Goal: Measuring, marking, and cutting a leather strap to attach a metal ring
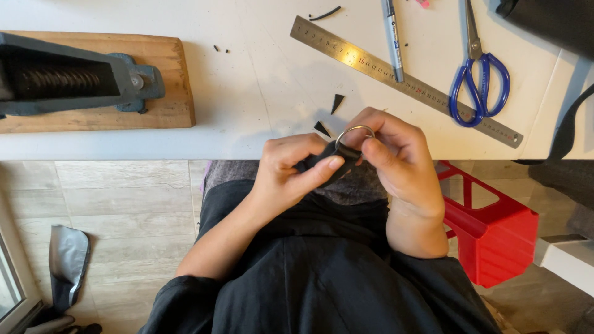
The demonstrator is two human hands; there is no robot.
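From the head camera, the left hand (291,170) and the right hand (396,154) meet just below the near edge of the white table (247,86), over the person's lap. Both pinch a small black strap piece (337,162), folded through a metal ring (354,131); the left thumb and fingers clamp the strap from the left, while the right fingers curl around the ring and the strap's other end, so ring and strap sit between the two hands, touching both. On the table, just beyond the ring, lie two small black triangular scraps (328,116). Farther back from the ring a steel ruler (405,80) runs diagonally, with a grey pen (392,38) lying across it and blue-handled scissors (479,77) resting over its right part. A thin black sliver (325,13) lies near the ruler's upper end. Well to the left of the ring, a dark metal press (68,77) sits bolted on a wooden board (164,80). To the right of the ring, below table level, stands a red plastic stool (495,232); far to the lower left, on the tiled floor, lies a dark grey cloth piece (67,260).
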